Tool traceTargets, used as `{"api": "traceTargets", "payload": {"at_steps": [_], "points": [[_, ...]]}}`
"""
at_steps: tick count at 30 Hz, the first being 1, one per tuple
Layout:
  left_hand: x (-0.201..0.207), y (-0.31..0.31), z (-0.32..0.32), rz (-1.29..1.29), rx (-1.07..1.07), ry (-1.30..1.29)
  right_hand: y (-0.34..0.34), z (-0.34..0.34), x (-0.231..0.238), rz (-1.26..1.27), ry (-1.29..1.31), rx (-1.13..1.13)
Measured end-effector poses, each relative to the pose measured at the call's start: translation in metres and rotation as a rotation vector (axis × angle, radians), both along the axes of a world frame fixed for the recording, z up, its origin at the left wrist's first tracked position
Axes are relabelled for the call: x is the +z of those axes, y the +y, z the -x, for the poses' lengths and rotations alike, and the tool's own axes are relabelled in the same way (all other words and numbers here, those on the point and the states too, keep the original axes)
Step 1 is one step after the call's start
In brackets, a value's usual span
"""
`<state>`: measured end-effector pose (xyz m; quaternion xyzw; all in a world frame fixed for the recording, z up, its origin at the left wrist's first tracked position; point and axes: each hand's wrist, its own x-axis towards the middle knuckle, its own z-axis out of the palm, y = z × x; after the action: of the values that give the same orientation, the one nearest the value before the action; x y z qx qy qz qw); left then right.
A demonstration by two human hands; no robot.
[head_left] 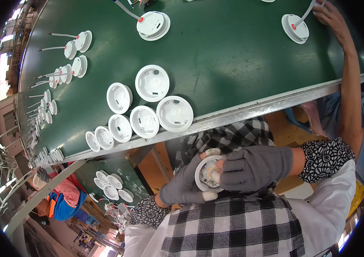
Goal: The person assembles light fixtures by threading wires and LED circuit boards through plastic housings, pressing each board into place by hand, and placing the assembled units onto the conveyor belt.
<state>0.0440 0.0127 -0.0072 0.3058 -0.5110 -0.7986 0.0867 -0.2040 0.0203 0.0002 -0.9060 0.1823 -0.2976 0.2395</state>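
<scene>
White housing held between two gloved hands

A round white housing point(198, 175) is in front of the person's checked apron point(229, 227), just below the counter edge, its open face turned up to show small yellow dots inside. The left hand point(183, 182), in a grey glove with bare fingertips, grips it from the left: the thumb point(210, 196) lies along the near rim, the other fingers at the far side. The right hand point(257, 169), also gloved, has its fingers bent close together over the right part, tips reaching inside; they cover what they touch, so whether they pinch anything cannot be told.

Beyond, the counter's metal rim point(233, 116) runs between the hands and seven open white cups point(174, 112) clustered on the green counter point(229, 64). Farther off stand white discs with grey cables, one point(150, 25) near the top, others in rows at left. At upper right, a co-worker's hand point(331, 17) is at the cable of another disc point(298, 34). More white cups point(110, 191) lie on a second surface at lower left.
</scene>
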Motion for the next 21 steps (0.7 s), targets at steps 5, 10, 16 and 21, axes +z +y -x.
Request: {"api": "traceTargets", "payload": {"at_steps": [5,10,16,21], "points": [[0.018,0.004,0.006,-0.189,0.145,0.041,-0.002,-0.007,-0.003,-0.05,-0.009,0.007],[0.033,0.003,0.006,-0.021,0.067,-0.127,0.0,-0.014,0.005,0.023,0.096,-0.239],[0.029,0.011,0.004,0.143,0.227,-0.23,-0.003,-0.016,0.006,-0.749,0.007,-0.326],[0.02,0.008,0.013,0.127,0.407,-0.363,0.017,-0.037,-0.004,-1.385,-0.111,-0.32]]}}
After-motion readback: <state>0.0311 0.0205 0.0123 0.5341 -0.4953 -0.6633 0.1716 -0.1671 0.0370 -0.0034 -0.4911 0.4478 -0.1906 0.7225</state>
